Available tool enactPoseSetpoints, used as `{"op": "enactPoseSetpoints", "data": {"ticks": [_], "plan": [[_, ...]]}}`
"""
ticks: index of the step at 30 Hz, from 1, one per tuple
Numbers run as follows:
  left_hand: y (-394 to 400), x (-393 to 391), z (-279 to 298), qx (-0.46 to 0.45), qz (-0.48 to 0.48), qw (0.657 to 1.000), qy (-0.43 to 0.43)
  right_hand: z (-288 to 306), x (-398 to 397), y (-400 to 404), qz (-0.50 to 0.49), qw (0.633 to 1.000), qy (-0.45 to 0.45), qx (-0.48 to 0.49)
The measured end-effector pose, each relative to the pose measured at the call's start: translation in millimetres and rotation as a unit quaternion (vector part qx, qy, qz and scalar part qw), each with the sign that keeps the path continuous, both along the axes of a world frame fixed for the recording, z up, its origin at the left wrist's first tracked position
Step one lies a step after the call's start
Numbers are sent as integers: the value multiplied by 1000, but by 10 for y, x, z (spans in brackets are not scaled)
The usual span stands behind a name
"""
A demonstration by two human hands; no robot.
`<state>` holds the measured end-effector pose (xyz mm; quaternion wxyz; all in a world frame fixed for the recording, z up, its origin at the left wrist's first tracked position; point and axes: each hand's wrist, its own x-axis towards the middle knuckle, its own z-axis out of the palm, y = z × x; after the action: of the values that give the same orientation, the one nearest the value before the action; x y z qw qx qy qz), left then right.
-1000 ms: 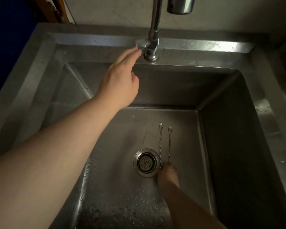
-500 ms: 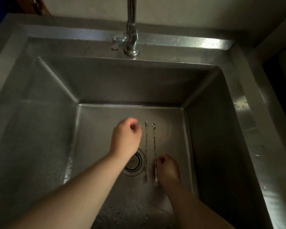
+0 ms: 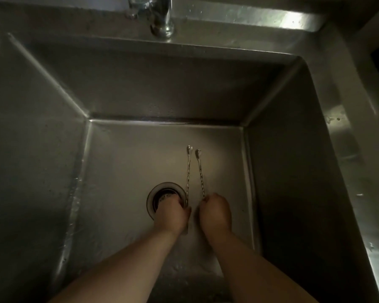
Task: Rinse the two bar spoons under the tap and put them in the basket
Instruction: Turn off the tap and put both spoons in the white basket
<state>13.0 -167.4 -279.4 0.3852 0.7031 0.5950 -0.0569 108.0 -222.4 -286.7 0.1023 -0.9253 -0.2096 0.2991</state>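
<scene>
The two bar spoons lie low in the sink, each gripped at its near end by one hand. The left hand point(image 3: 173, 215) is curled closed around the lower end of the left bar spoon point(image 3: 188, 171), its knuckles over the right edge of the drain point(image 3: 162, 194). The right hand point(image 3: 216, 213) is closed in the same way on the lower end of the right bar spoon point(image 3: 200, 171). The two hands sit side by side, just apart, with a narrow gap between them.

From the hands the two twisted metal stems run away from the person toward the back wall of the basin, nearly parallel and close together without touching. Each ends in a small bowl at the far tip; the left one reaches slightly farther back than the right. Whether the stems rest on the basin floor or are lifted off it cannot be told.

The drain is a round metal strainer, partly hidden by the left hand. Both bare forearms come in from the bottom of the view and meet over the near part of the basin, where droplets speckle the steel.

The sink point(image 3: 293, 149) is a deep, square stainless steel basin with steep walls, dim in low light. At the top edge, on the back ledge, stands the base of the tap point(image 3: 162, 20). No stream of water can be made out.
</scene>
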Motion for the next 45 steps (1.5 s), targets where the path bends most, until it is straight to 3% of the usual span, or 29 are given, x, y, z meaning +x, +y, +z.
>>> {"op": "enactPoseSetpoints", "data": {"ticks": [8,17,23,32,40,45], "plan": [[2,51,-42,-25,-10,999,46,59,-6,48,8,998,47,-46],[63,-135,351,42,4,999,-20,550,-114,-38,-10,995,80,56],[115,-144,1187,146,11,981,-125,1413,-83,-112,-35,985,45,164],[-124,95,2812,262,-107,935,-216,3150,173,-618,-33,952,-68,296],[-781,968,4153,262,-178,889,-329,4479,730,-1476,-106,910,-167,365],[-1349,1705,4687,176,-206,889,-368,4979,1303,-2133,-195,898,-196,343]]}}
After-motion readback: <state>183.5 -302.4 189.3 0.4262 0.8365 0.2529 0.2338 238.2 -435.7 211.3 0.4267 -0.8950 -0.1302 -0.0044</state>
